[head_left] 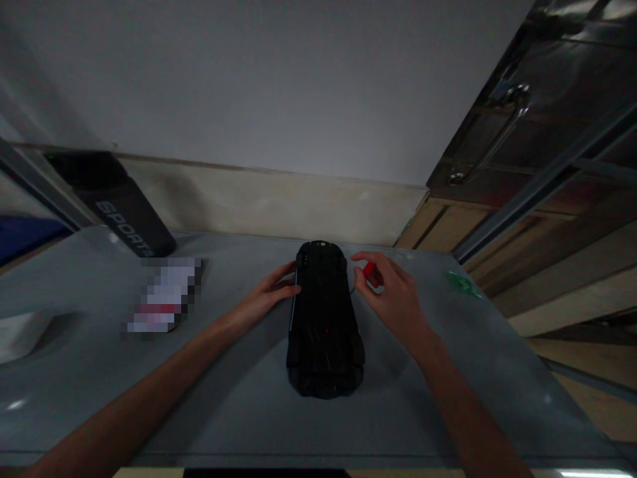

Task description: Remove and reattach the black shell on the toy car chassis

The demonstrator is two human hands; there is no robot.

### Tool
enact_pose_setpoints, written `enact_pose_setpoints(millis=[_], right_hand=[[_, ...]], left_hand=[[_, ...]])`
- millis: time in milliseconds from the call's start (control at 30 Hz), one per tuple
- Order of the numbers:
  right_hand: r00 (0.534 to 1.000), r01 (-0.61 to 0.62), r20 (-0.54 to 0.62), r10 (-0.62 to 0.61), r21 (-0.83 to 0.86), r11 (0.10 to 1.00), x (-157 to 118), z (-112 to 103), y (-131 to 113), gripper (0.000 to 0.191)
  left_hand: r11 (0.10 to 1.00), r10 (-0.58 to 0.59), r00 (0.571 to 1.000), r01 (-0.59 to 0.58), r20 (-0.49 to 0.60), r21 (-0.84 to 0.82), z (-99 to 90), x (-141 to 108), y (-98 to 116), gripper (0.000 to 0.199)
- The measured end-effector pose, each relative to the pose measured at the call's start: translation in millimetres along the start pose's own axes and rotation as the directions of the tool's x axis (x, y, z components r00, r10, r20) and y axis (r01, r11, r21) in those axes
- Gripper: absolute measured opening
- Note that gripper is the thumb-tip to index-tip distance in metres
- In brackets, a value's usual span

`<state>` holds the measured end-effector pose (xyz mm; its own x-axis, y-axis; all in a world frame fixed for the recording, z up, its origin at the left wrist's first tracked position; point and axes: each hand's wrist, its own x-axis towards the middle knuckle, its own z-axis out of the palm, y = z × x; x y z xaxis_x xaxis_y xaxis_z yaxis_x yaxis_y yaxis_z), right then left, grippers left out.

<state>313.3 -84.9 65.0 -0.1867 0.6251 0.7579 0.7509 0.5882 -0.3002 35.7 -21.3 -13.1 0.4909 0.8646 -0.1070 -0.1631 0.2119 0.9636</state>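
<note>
A black toy car [326,325] lies upside down on the grey table [223,411], its underside facing up. My left hand [279,284] rests against the car's left side, with the fingers partly hidden behind its edge and the thumb on the rim. On the other side, my right hand [385,285] holds a small screwdriver by its red handle [369,269] between thumb and fingers. Its thin shaft points down beside the car's right edge; where the tip ends is too dark to tell.
A black bottle marked SPORTS [119,206] leans at the back left, near a pixelated flat item [166,295]. A white object [22,334] sits at the far left. Green crumpled plastic [464,284] lies on the right. Behind the table rises a wall [249,86].
</note>
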Motion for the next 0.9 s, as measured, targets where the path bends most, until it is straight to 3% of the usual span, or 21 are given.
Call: enact_pose_setpoints(millis=[300,500,900], right_hand=[[0.997,0.068,0.045,-0.068,0.017,0.998,0.7,-1.3,-1.5,0.027],[0.997,0.01,0.077,-0.012,0.029,1.0,0.7,-3.1,-2.9,0.032],[0.994,0.01,0.108,-0.013,0.037,0.999,1.4,-8.0,-2.2,0.042]], left_hand=[[1.0,-0.01,1.0,0.01,0.001,0.01,1.7,-1.5,2.1,0.096],[0.999,-0.009,1.0,0.01,-0.008,0.032,3.2,-2.8,5.7,0.093],[0.998,-0.013,1.0,0.014,-0.01,0.055,4.5,-4.6,8.5,0.098]])
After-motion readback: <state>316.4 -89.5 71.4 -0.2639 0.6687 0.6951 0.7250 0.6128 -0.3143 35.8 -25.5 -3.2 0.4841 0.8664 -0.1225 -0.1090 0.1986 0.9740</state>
